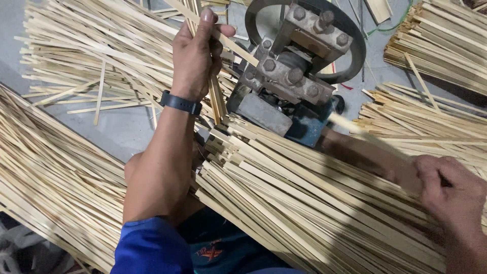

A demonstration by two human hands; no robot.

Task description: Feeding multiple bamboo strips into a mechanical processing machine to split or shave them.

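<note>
Item one, far left of the splitting machine (299,66): loose bamboo strips (76,56) scattered flat on the grey floor (122,129), and a long sheaf of strips (45,187) slanting toward my lap.

Item two, just left of the machine: my left hand (195,56), a black wristband (180,102) on its wrist, fingers clenched around a thin bamboo strip (228,43) that runs up toward the machine's ring-shaped wheel (355,50). Risk, as I judge it: the knuckles sit near the bolted metal head, so a slip of the strip could carry the fingers into it; split bamboo edges could also cut the palm.

Item three, directly below the machine: a thick bundle of strips (304,203) lying across my lap, ends squared off toward the machine's base.

Item four, lower right of the machine: my right hand (451,195), blurred, curled on top of that bundle; I cannot tell whether it grips a strip or merely presses down.

Item five, right of the machine: further stacked strips (441,40), with a green cord (388,28) lying beside them.
</note>
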